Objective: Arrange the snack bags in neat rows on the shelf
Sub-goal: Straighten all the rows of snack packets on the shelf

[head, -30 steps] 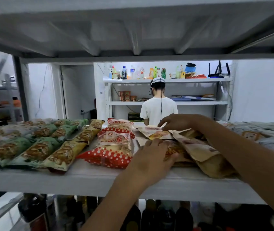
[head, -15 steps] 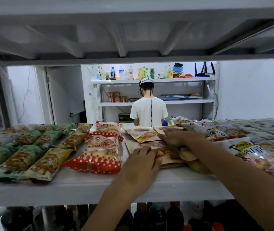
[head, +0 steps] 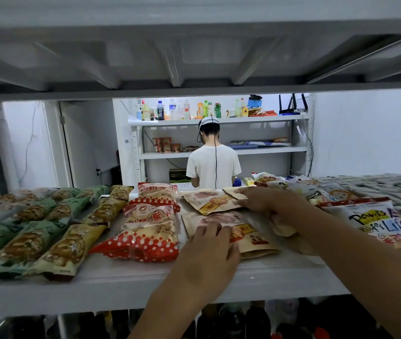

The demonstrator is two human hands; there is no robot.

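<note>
Since a second ago my right hand [head: 265,201] has dropped from above the pile onto the tan bags, and the view has swung right, bringing a white bag [head: 375,221] with black lettering into sight. That hand now lies palm down, fingers stretched leftward and close together. The fingertips rest on the corner of the rear tan bag [head: 230,192], just beside the far tan bag [head: 209,200]. A fourth tan bag [head: 283,227] sticks out from beneath the wrist. I cannot tell where the thumb sits.

My left hand [head: 209,250] rests flat on the near tan bag [head: 250,237], fingers side by side and barely bent, pinching nothing. The near and far tan bags lie flat mid-shelf, one behind the other, the far one skewed.

Left of them the red dotted bags [head: 150,231] run front to back in a row, then yellow bags [head: 72,245] and green bags [head: 30,236] in overlapping rows. All of this sits on the white shelf [head: 126,285]. Dark bottles [head: 255,321] stand on the level below. Beyond, a person [head: 213,165] in a white shirt faces away toward another rack [head: 263,150].
</note>
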